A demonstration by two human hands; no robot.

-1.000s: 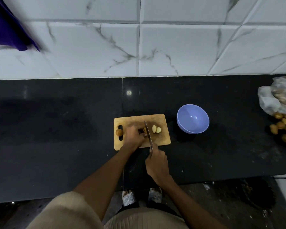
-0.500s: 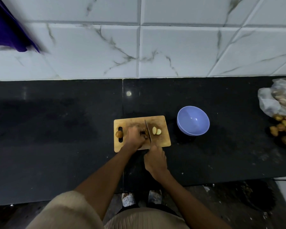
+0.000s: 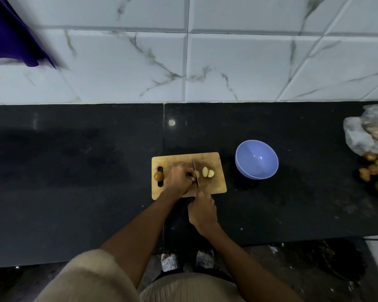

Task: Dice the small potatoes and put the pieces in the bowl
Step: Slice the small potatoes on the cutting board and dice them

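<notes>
On the cutting board (image 3: 214, 186), the left hand (image 3: 179, 178) pins a small potato (image 3: 191, 173) with curled fingers; the right hand (image 3: 202, 211) grips a knife (image 3: 195, 172). Cut pieces (image 3: 208, 172) lie beside; bowl (image 3: 256, 159) sits right.

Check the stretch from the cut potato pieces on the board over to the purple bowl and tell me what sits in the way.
Nothing visible does. The cut pieces lie on the cutting board right of the knife; between them and the bowl there is only bare board and dark counter.
</notes>
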